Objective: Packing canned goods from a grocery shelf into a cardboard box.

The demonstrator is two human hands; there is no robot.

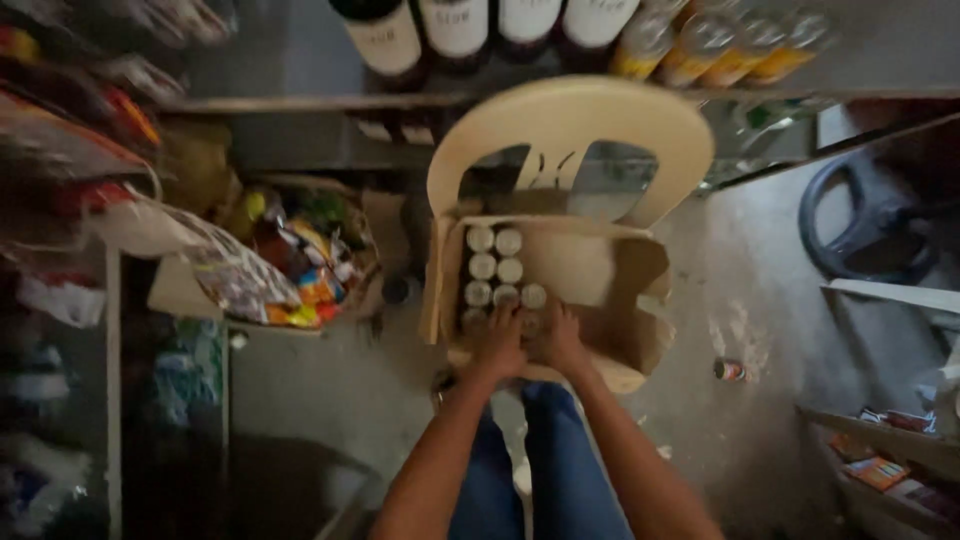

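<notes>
An open cardboard box (pixel 600 270) rests on the seat of a cream plastic chair (pixel 570 130). Several silver-topped cans (pixel 495 268) stand in rows in the box's left side. My left hand (pixel 497 345) and my right hand (pixel 560 340) reach down side by side into the box's near edge, fingers on the nearest cans. Motion blur hides whether either hand grips a can. My blue trouser legs (pixel 530 460) show below my forearms.
Dark bottles (pixel 455 30) and yellow-labelled bottles (pixel 720 45) line a shelf behind the chair. A box of colourful snack packets (pixel 300 260) sits at left below hanging bags. One small can (pixel 729 370) lies on the concrete floor at right. A black tyre-like ring (pixel 860 215) is far right.
</notes>
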